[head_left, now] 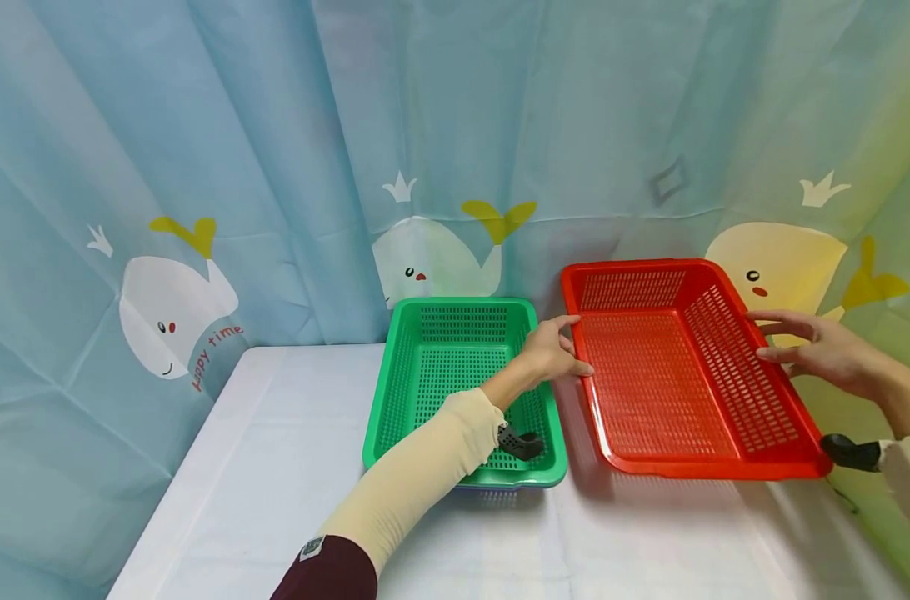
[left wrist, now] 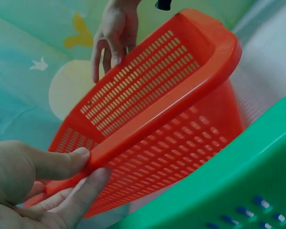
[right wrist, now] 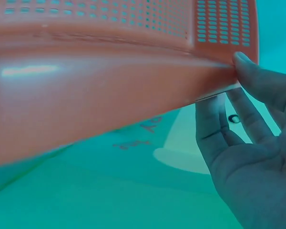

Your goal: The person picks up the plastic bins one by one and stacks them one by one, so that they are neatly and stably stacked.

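A red plastic basket (head_left: 650, 375) with slotted walls is held between both hands, its front edge above a shadow on the table. My left hand (head_left: 548, 350) pinches its left rim; in the left wrist view the thumb (left wrist: 78, 157) lies over the rim and the fingers beneath. At the opposite rim is my right hand (head_left: 830, 350). The right wrist view shows its thumb (right wrist: 245, 64) against the basket's edge, the other fingers lower, behind the rim. Below my left forearm stands a green basket (head_left: 383, 392), partly covered by that arm.
Under the green basket's front edge shows a bluish rim (head_left: 492, 487). A white cloth covers the table (head_left: 275, 467). Behind it hangs a light-blue curtain (head_left: 455, 108) with whale prints, close to the backs of both baskets.
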Demonstrator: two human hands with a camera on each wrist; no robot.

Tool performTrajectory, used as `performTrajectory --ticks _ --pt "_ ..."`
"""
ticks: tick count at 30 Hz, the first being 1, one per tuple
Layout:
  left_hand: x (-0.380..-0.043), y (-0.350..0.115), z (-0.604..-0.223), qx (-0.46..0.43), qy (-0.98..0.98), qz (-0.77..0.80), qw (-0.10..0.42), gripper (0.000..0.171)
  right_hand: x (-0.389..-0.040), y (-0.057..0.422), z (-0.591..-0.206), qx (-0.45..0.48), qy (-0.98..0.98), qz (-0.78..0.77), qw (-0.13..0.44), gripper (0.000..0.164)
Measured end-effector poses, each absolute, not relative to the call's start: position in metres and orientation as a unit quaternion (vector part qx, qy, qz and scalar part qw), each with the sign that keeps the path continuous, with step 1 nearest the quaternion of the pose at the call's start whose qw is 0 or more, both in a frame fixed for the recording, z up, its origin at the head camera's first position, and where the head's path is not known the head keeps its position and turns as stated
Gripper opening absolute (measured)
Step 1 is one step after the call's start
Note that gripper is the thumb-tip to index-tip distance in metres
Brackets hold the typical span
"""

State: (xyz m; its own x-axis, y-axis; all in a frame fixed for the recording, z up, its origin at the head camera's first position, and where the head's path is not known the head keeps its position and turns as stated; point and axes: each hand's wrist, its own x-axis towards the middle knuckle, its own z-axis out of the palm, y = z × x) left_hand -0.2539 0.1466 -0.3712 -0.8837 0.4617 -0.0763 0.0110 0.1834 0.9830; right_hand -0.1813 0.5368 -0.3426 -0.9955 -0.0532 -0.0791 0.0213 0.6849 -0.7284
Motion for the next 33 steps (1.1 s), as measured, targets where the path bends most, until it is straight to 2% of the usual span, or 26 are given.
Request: performTrajectory --ticks 9,14,21,33 --pt "-0.256 0.134 -0.356 0.206 0.799 0.554 0.112 0.090 -0.174 0.520 -0.318 -0.007 0.934 -0.356 -0.014 0.063" --pt "-0.255 0.126 -0.343 0.217 0.786 0.569 0.110 0.090 -0.170 0.513 -0.306 -0.002 0.937 -0.346 -0.041 0.067" --pt "-0.256 0.121 -0.328 0.237 0.752 0.599 0.136 0.091 -0.171 0.513 -0.298 0.007 0.939 -0.338 -0.062 0.067" --pt "-0.246 0.101 -0.299 0.301 0.756 0.573 0.098 0.090 -0.158 0.505 -0.281 0.011 0.924 -0.364 -0.120 0.067"
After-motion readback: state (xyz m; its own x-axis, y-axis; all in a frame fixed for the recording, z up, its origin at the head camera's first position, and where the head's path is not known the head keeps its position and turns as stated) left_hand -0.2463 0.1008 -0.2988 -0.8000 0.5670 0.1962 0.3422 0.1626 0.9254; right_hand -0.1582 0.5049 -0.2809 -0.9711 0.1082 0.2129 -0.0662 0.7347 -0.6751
